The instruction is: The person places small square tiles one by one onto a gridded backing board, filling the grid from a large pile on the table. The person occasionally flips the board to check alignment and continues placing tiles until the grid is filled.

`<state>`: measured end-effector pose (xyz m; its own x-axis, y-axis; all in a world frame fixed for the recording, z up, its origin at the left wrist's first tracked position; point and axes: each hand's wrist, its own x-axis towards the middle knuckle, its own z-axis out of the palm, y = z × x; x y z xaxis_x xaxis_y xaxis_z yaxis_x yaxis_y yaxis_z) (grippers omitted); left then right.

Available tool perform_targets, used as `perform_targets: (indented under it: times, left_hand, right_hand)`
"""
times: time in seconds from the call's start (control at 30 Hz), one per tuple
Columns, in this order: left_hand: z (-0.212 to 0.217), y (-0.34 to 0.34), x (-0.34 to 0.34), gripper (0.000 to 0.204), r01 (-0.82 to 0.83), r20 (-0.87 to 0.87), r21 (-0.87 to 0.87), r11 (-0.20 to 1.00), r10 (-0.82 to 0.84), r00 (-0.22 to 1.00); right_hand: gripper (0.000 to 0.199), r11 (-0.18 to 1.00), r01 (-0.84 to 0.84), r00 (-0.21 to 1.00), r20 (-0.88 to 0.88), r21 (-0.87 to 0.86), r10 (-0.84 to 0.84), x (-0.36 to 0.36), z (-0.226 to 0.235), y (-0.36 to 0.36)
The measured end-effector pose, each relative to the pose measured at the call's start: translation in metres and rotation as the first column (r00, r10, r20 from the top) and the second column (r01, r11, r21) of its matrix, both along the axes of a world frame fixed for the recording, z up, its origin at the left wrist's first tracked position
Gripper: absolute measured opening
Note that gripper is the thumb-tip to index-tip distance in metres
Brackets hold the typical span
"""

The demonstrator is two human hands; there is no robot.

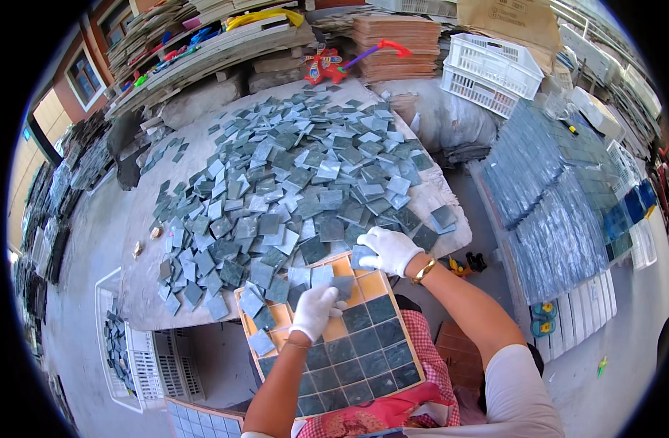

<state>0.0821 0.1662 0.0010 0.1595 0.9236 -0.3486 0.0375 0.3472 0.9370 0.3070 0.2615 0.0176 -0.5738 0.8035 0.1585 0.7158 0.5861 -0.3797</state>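
A wooden grid tray (281, 315) rests before me, its near cells filled with dark green stone tiles (358, 346). Loose tiles lie over its far left part. My left hand (316, 312), in a white glove, is closed over the tray with a square tile (342, 285) at its fingertips. At the tray's far right corner my gloved right hand (389, 250) pinches another grey-green tile (361, 257). Just beyond both hands spreads a big heap of loose square tiles (276, 182) on a pale board (141, 270). The fingers' undersides are hidden.
White plastic crates (134, 372) stand at lower left, one holding tiles. A pallet of stacked, wrapped tiles (553, 226) is on the right. More white crates (488, 69) and a stack of reddish sheets (393, 47) stand behind. A red toy (325, 66) lies at the board's far edge.
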Motion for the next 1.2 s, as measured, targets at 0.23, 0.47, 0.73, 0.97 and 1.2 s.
perform_targets:
  times: [0.23, 0.47, 0.73, 0.97, 1.2]
  left_hand:
    - [-0.018, -0.001, 0.007, 0.028, 0.116, -0.471, 0.362, 0.925, 0.074, 0.879]
    - [-0.007, -0.001, 0.006, 0.033, 0.005, -0.312, 0.256, 0.967, 0.078, 0.947]
    - [0.007, -0.009, -0.009, 0.039, -0.129, 0.036, -0.012, 0.992, 0.130, 0.991]
    - [0.002, -0.022, 0.002, 0.040, -0.182, 0.219, -0.089, 0.979, 0.198, 0.955]
    - [0.003, -0.019, 0.009, 0.037, -0.130, 0.131, 0.099, 0.987, 0.117, 0.985]
  right_hand:
    - [0.029, 0.998, -0.019, 1.000, -0.021, 0.058, 0.020, 0.001, 0.009, -0.040]
    - [0.035, 0.987, 0.155, 0.968, -0.193, -0.028, -0.158, 0.026, 0.001, -0.057]
    - [0.030, 0.996, 0.090, 0.987, -0.130, -0.016, -0.091, 0.003, -0.013, -0.037]
    - [0.049, 0.926, 0.315, 0.932, -0.115, -0.209, -0.343, -0.009, -0.002, -0.034]
    - [0.071, 0.844, -0.181, 0.929, -0.370, -0.505, -0.023, -0.018, 0.023, -0.080]
